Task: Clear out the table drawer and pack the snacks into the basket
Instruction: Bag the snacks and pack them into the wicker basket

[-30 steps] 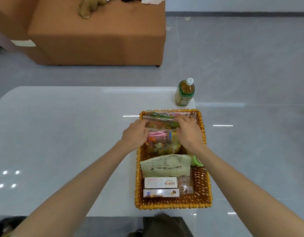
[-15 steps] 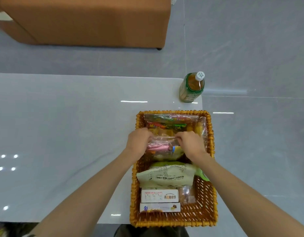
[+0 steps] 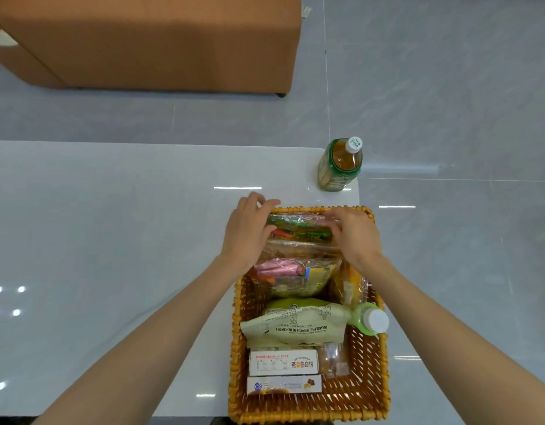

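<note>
An orange wicker basket (image 3: 238,332) stands on the white table (image 3: 112,240) at its right end. It holds two clear bags of colourful snacks (image 3: 299,230) (image 3: 292,277), a pale green pouch (image 3: 295,323), two flat boxes (image 3: 283,361) (image 3: 283,384) and a green bottle with a white cap (image 3: 372,322). My left hand (image 3: 249,231) rests at the basket's far left corner, with its thumb against the far bag. My right hand (image 3: 354,234) lies with fairly straight fingers over that bag's right end. No drawer is in view.
A green-labelled tea bottle (image 3: 340,165) stands upright on the table's far right corner, just beyond the basket. An orange-brown upholstered block (image 3: 173,41) stands on the grey floor behind the table. The basket's right side overhangs the table's right edge.
Both hands have let go of the middle clear bag and moved away from me to the far bag at the basket's far rim. The camera has tilted further down.
</note>
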The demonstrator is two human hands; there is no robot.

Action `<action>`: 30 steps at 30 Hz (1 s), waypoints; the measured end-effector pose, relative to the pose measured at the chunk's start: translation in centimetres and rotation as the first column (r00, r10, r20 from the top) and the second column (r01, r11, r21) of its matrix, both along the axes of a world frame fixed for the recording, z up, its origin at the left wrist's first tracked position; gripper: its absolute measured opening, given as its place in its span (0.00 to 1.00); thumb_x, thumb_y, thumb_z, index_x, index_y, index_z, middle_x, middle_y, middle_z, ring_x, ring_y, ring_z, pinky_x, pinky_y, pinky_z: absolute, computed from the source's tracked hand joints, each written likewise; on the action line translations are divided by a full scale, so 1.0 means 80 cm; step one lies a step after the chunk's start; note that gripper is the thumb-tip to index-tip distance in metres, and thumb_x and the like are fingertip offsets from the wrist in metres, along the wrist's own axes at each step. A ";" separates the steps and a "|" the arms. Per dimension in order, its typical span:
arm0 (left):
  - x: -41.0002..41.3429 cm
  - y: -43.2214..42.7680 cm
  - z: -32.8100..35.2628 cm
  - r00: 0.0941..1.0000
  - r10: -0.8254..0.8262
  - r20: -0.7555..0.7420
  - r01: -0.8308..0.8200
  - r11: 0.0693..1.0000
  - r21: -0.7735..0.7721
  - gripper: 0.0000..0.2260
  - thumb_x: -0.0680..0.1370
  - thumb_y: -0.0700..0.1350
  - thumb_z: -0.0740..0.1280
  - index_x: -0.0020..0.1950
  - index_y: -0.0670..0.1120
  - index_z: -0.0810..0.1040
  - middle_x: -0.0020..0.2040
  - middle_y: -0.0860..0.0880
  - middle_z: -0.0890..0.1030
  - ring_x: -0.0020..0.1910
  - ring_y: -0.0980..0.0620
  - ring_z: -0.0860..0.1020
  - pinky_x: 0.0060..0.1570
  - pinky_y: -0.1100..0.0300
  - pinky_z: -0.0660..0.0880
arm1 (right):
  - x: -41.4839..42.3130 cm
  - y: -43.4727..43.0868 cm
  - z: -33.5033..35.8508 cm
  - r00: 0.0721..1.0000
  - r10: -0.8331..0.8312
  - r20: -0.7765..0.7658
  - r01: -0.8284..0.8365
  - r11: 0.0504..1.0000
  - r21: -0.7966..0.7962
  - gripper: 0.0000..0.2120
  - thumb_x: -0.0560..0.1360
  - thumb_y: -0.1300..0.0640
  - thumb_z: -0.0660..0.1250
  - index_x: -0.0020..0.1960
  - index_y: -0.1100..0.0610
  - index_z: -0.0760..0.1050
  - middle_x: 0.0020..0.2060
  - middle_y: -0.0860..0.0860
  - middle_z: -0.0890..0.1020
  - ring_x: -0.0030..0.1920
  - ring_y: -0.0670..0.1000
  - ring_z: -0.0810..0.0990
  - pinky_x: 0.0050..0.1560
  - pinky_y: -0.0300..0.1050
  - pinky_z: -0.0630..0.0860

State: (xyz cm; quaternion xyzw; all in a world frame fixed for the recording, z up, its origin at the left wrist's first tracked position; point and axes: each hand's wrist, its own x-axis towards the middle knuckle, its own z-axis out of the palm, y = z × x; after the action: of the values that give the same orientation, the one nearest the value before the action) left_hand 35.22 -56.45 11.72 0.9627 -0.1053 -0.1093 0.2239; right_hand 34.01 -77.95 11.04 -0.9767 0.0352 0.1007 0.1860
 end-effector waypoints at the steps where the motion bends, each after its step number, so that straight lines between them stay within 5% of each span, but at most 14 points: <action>1: 0.005 0.000 -0.004 0.999 -0.002 -0.046 0.003 1.000 0.011 0.18 0.79 0.44 0.65 0.69 0.49 0.72 0.64 0.48 0.73 0.63 0.49 0.70 0.57 0.57 0.71 | 0.002 0.002 -0.001 1.000 -0.005 -0.027 0.006 1.000 0.027 0.11 0.79 0.59 0.64 0.58 0.54 0.81 0.53 0.52 0.84 0.55 0.55 0.79 0.53 0.48 0.76; 4: 0.013 0.005 -0.015 0.982 0.012 -0.189 -0.010 1.000 0.011 0.14 0.82 0.40 0.61 0.66 0.47 0.77 0.60 0.46 0.79 0.60 0.46 0.75 0.56 0.56 0.72 | 0.004 0.012 0.000 0.998 -0.020 -0.065 0.025 0.997 0.074 0.11 0.80 0.59 0.62 0.57 0.54 0.82 0.52 0.51 0.85 0.54 0.53 0.81 0.57 0.48 0.77; 13: -0.002 0.025 -0.020 0.975 0.066 -0.210 -0.059 0.997 0.039 0.14 0.82 0.40 0.58 0.63 0.47 0.79 0.58 0.47 0.81 0.56 0.47 0.77 0.55 0.55 0.75 | 0.004 0.024 -0.004 0.982 0.021 -0.187 -0.001 0.994 0.110 0.14 0.81 0.59 0.60 0.62 0.53 0.79 0.58 0.51 0.82 0.60 0.55 0.77 0.61 0.51 0.75; 16: -0.010 0.018 -0.009 0.988 0.098 -0.119 -0.091 0.994 0.063 0.16 0.81 0.40 0.60 0.69 0.48 0.73 0.65 0.47 0.74 0.64 0.49 0.71 0.57 0.55 0.73 | -0.013 0.021 0.010 0.999 0.036 -0.018 -0.033 0.990 0.139 0.15 0.80 0.59 0.62 0.66 0.54 0.76 0.60 0.51 0.80 0.63 0.54 0.74 0.63 0.48 0.72; 19: -0.030 0.016 0.006 0.997 0.059 0.042 -0.057 0.997 -0.058 0.14 0.80 0.42 0.63 0.66 0.47 0.75 0.62 0.48 0.73 0.61 0.51 0.70 0.57 0.59 0.72 | -0.046 0.016 0.024 0.989 0.084 0.125 -0.105 0.978 0.178 0.13 0.78 0.58 0.66 0.61 0.54 0.77 0.57 0.50 0.80 0.61 0.51 0.73 0.61 0.45 0.70; 22: -0.066 0.017 0.008 0.993 -0.085 -0.085 0.075 0.991 -0.112 0.14 0.79 0.49 0.64 0.65 0.50 0.75 0.60 0.52 0.74 0.58 0.57 0.71 0.60 0.60 0.71 | -0.080 0.014 0.021 0.972 0.231 -0.051 -0.216 0.955 0.206 0.15 0.77 0.56 0.68 0.63 0.52 0.76 0.58 0.47 0.79 0.61 0.47 0.73 0.61 0.44 0.74; 26: -0.097 0.023 -0.015 0.962 -0.119 -0.246 0.137 0.989 0.058 0.21 0.80 0.53 0.61 0.73 0.53 0.66 0.68 0.53 0.72 0.65 0.53 0.70 0.63 0.59 0.69 | -0.099 0.020 0.004 0.954 0.267 -0.136 -0.253 0.961 0.111 0.21 0.77 0.58 0.67 0.70 0.54 0.71 0.64 0.49 0.77 0.66 0.51 0.72 0.69 0.46 0.67; 30: -0.100 0.026 -0.021 0.975 -0.035 -0.219 0.044 0.998 0.037 0.13 0.81 0.50 0.61 0.62 0.52 0.79 0.57 0.52 0.82 0.54 0.53 0.77 0.52 0.64 0.70 | -0.100 0.026 -0.003 0.942 0.272 -0.196 -0.285 0.958 -0.038 0.17 0.78 0.55 0.66 0.67 0.51 0.75 0.56 0.51 0.83 0.57 0.53 0.78 0.61 0.47 0.72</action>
State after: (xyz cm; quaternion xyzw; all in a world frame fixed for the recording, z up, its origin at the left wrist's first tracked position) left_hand 27.25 -54.35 10.02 0.9471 -0.0968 -0.2208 0.2118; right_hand 26.04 -75.88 10.78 -0.9635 -0.0825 0.2167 0.1337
